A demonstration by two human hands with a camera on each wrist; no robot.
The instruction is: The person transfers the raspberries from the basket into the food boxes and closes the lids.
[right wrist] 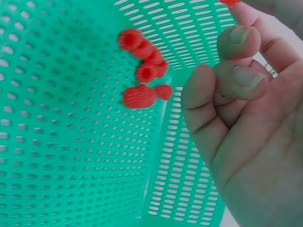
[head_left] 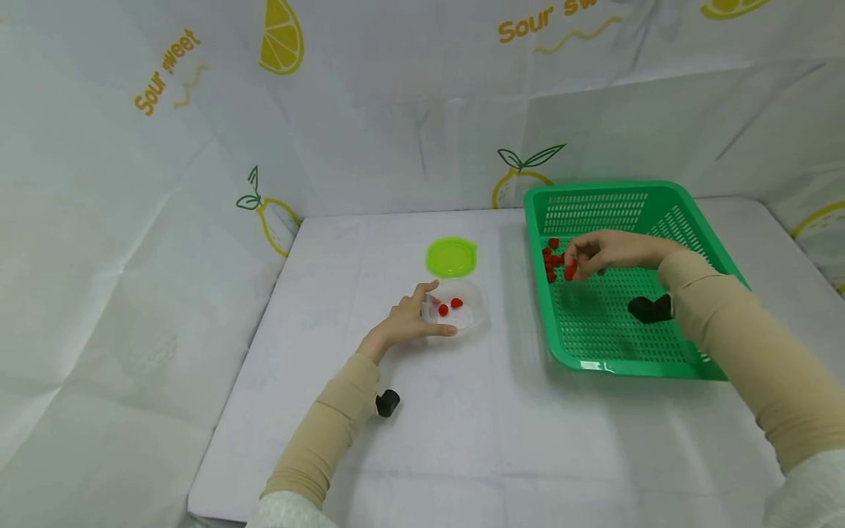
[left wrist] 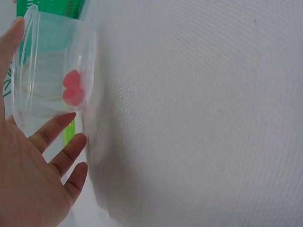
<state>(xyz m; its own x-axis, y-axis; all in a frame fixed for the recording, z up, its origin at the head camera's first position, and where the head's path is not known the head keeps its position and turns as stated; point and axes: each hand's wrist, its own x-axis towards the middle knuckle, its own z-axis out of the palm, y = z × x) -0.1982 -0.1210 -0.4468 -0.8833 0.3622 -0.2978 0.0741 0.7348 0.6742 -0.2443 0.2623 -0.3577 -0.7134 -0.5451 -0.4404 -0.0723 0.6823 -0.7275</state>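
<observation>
My left hand (head_left: pixel 407 320) holds a small clear plastic container (head_left: pixel 474 314) from its left side, thumb on the near side and index finger on the far side. Two red raspberries (left wrist: pixel 72 88) lie at the bottom of the container. Over the green basket (head_left: pixel 553 323), my right hand (head_left: pixel 607 249) pinches one raspberry (head_left: pixel 570 273) between thumb and fingertips; only a sliver of that raspberry shows at the top of the right wrist view. Several more raspberries (right wrist: pixel 144 61) lie clustered in the basket along its left wall, below the right hand.
A bright green lid (head_left: pixel 451 257) lies on the white-covered table (head_left: pixel 409 440) just behind the container. The basket has raised, slotted walls and stands on the right. Behind the table hangs a pale cloth (head_left: pixel 396 110) printed with lemons.
</observation>
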